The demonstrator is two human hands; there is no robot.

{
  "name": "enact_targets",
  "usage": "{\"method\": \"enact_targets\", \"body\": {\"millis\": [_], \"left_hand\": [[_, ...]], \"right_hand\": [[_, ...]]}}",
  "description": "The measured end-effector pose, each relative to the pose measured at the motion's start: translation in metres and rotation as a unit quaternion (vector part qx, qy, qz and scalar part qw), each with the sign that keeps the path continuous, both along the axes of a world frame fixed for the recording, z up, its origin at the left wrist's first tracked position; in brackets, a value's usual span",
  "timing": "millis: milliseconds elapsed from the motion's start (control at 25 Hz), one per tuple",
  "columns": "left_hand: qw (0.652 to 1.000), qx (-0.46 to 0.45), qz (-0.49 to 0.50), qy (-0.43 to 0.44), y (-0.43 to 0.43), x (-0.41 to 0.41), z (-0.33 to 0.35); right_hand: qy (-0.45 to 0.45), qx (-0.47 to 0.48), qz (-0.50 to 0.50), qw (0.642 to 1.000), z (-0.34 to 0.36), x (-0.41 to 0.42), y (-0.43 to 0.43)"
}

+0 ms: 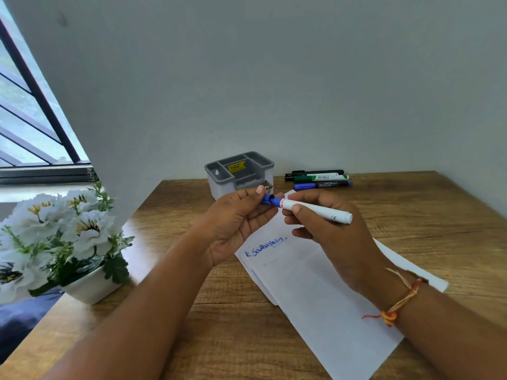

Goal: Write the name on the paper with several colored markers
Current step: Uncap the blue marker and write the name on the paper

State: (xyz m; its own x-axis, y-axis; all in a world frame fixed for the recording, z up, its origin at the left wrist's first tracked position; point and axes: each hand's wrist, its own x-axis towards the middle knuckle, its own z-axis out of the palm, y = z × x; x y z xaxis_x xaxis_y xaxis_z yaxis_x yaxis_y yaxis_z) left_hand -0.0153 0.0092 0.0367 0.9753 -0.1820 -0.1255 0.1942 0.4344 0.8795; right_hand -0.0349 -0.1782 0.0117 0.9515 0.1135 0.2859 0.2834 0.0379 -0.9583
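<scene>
Now left hand (pixel 238 220) pinches cap (pixel 270 200), right hand (pixel 329 237) grips marker (pixel 318 211); organizer (pixel 218 188) holds sticker (pixel 236 167).

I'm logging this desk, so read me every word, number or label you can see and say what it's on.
"49.00" on the yellow sticker in the grey organizer.
"PL", cut off, on the organizer's front label.
"K", then unreadable blue handwriting, on the paper.
"CE" on the white marker.
Its red label and the markers at the back: too small to read.
</scene>
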Motion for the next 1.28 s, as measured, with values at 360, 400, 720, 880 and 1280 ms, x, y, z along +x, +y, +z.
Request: {"method": "enact_targets", "body": {"millis": [360, 400, 720, 880, 1280], "left_hand": [[1.0, 0.014, 0.013, -0.022, -0.006, -0.002, -0.008], [0.999, 0.011, 0.014, -0.028, -0.007, -0.001, -0.009], [0.949, 0.064, 0.232, -0.204, 0.004, 0.01, 0.009], [0.802, 0.266, 0.425, -0.325, 0.025, 0.019, 0.01], [0.711, 0.436, 0.389, -0.391, 0.032, 0.044, -0.022]], "right_hand": [[0.063, 0.074, -0.014, 0.995, -0.003, 0.005, 0.001], [0.079, 0.1, -0.01, 0.992, -0.003, 0.005, 0.001], [0.097, 0.09, 0.012, 0.991, 0.002, 0.009, 0.012], [0.057, -0.077, -0.051, 0.994, 0.0, 0.009, 0.006], [0.031, -0.173, -0.068, 0.982, -0.002, 0.008, 0.003]]}}
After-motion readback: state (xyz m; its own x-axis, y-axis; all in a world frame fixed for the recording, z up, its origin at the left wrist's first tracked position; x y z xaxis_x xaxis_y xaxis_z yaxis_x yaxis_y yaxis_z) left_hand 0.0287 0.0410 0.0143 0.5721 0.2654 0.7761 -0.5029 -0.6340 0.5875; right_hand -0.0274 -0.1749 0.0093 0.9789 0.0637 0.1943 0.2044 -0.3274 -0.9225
